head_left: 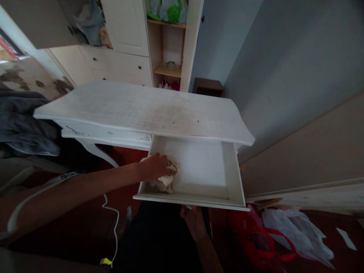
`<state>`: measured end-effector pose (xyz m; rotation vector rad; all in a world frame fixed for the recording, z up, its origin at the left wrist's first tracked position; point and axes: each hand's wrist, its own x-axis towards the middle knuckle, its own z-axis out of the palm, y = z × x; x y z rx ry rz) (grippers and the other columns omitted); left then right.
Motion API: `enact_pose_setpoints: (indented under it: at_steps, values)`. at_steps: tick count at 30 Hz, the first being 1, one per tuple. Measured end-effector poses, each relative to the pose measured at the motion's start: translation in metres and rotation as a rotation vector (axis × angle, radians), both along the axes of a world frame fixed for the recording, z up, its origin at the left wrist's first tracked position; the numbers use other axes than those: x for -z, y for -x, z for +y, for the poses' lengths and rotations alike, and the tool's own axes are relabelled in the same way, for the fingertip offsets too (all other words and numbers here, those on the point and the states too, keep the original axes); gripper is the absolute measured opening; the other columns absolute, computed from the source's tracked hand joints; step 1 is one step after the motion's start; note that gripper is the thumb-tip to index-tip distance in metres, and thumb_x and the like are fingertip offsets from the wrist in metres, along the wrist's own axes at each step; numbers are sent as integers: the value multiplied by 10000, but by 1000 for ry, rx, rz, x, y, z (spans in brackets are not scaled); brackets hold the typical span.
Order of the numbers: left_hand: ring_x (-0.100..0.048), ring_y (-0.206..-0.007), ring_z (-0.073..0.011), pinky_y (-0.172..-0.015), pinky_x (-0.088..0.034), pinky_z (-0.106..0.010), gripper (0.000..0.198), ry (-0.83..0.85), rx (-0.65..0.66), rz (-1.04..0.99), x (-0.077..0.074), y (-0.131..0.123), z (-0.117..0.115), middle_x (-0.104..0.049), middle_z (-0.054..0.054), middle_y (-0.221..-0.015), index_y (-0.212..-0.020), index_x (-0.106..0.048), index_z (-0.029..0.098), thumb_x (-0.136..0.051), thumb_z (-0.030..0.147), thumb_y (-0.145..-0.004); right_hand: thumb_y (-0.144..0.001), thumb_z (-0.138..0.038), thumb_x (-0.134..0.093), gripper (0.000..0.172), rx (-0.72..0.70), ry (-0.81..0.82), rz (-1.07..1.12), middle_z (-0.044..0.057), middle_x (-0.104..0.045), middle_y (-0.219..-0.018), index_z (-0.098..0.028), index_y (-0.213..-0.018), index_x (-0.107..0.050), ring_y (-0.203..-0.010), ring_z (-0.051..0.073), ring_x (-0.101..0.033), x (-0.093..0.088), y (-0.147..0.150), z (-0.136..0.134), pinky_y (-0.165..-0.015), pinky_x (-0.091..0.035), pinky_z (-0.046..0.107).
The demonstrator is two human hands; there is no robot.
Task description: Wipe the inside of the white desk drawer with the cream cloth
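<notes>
A white drawer (203, 163) is pulled out of a white table (119, 104). Inside it, at the left side, my left hand (156, 167) is closed round a crumpled cream cloth (166, 184). The cloth lies against the drawer's floor near the front left corner. Below the drawer's front edge, my right hand (193, 220) has its fingers round a small pale knob (188, 207); the drawer's front panel partly hides them. Grey-brown smudges mark the tabletop, along with a few dark specks.
A red bag (256, 242) and a white plastic bag (295, 231) lie on the floor at right. A white cable (116, 227) hangs at left. Grey fabric (25, 121) is heaped beyond the table's left end. White cabinets (125, 64) stand behind; a wall borders the right.
</notes>
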<state>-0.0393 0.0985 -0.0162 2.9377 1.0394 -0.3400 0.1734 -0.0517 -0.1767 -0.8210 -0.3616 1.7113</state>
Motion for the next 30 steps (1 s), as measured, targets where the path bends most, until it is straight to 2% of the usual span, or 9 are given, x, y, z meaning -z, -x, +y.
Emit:
enact_pose_setpoints:
  at_steps: [3, 6, 9, 14, 20, 23, 26, 28, 30]
  values:
    - [-551, -1139, -274, -925, -407, -441, 303, -240, 70, 44, -2, -1, 21, -656, -61, -1210, -1117, -686, 314, -534, 163, -902, -690, -528, -819, 349, -5, -15, -16, 17, -682, -717, -212, -820, -744, -591, 142, -565, 6, 0, -1, -554, -457, 271]
    - [-527, -1147, -283, -934, -404, -468, 274, -407, 30, 89, -6, -5, 38, -655, -89, -1185, -1028, -720, 239, -483, 146, -926, -693, -521, -817, 342, 11, -13, -9, 26, -695, -766, -226, -849, -744, -605, 150, -567, 12, 0, -2, -546, -452, 277]
    - [-547, -1097, -289, -916, -420, -478, 279, -457, 21, 137, -3, -11, 44, -672, -110, -1131, -980, -739, 208, -480, 124, -919, -699, -513, -812, 336, 14, -8, -8, 36, -700, -784, -226, -860, -745, -614, 157, -571, 14, 1, -2, -545, -456, 285]
    - [-538, -1151, -315, -915, -434, -496, 288, -454, -11, 166, 2, -16, 45, -658, -139, -1195, -1030, -733, 194, -481, 112, -916, -686, -489, -829, 326, 2, 14, 6, 29, -707, -785, -227, -859, -743, -634, 159, -597, 5, 1, -3, -553, -474, 279]
    - [-640, -998, -343, -772, -496, -460, 311, -223, -188, 160, -12, -24, 43, -680, -200, -1105, -1088, -713, 161, -510, 87, -864, -675, -470, -842, 323, 12, 41, 19, 29, -713, -783, -209, -843, -750, -611, 147, -588, -1, 1, -3, -528, -470, 264]
    - [-660, -934, -421, -690, -522, -534, 336, -109, -306, 203, -13, -36, 26, -671, -276, -1087, -1101, -706, 90, -589, 108, -786, -711, -465, -817, 300, 22, 18, 15, 30, -712, -806, -214, -861, -750, -622, 146, -583, 0, 2, -3, -530, -464, 264]
    - [-672, -888, -443, -657, -531, -575, 251, 72, -357, 247, -17, -46, 0, -699, -278, -1007, -939, -748, 89, -668, 202, -730, -672, -484, -837, 326, 22, 42, 20, 35, -711, -796, -216, -833, -746, -625, 155, -585, 1, 3, -3, -522, -459, 269]
    - [-688, -863, -406, -689, -541, -546, 229, 223, -313, 253, -29, -46, -15, -731, -223, -936, -875, -757, 135, -711, 241, -677, -657, -488, -845, 333, 16, 51, 23, 36, -711, -787, -215, -819, -743, -612, 149, -580, 1, 3, -2, -519, -457, 269]
    - [-695, -875, -356, -723, -545, -484, 255, 324, -283, 196, -53, -39, -23, -749, -159, -924, -902, -757, 185, -695, 258, -665, -651, -484, -851, 334, 11, 43, 20, 32, -710, -781, -216, -818, -743, -600, 138, -571, -1, 3, -1, -517, -451, 261]
